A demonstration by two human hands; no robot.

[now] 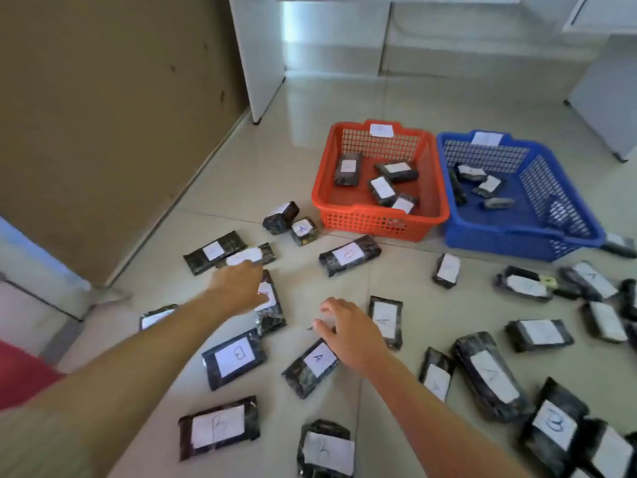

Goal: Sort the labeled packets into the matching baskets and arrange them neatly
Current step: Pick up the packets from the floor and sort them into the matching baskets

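Observation:
Many black packets with white paper labels lie scattered on the tiled floor. My left hand reaches forward with straight fingers, its tips at a blurred-label packet and its thumb over another packet. My right hand is spread open, resting on the top end of a packet marked A. Neither hand holds anything. The red basket at the back holds several packets. So does the blue basket to its right. Each basket carries a white tag on its far rim.
A packet marked B lies between my arms, another B packet in front of the red basket. More packets crowd the right side and the near floor. A brown wall and white cabinet stand on the left.

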